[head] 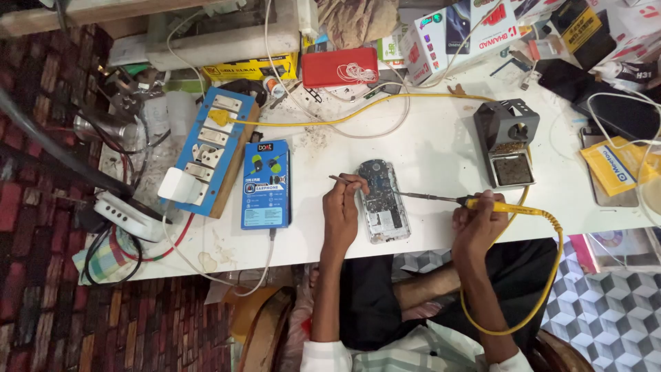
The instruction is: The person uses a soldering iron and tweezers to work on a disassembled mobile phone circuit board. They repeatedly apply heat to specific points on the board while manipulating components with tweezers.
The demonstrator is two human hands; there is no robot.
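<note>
**Two hands work on an open phone**

An open phone [383, 201] lies flat on the white table [427, 145], close to the near edge, with its back off and its insides showing.

The left hand [342, 210] rests just beside the phone on its left. Its fingers are pinched shut on a thin tool [344, 180] — the tool's tip sits over the top of the phone.

The right hand [476, 222] is on the other side, near the table edge. Its fingers are closed around a yellow iron [496, 205]. The iron's thin metal tip points left and reaches the phone. A yellow cord [544, 289] runs from the iron and loops down past the table.

Behind the right hand stands a grey holder [508, 141]. Left of the phone lies a blue box [266, 184], and next to that a blue board [210, 148] of switches with a white plug — well apart from the hands. A red case [339, 67] lies at the far side of the table.
</note>
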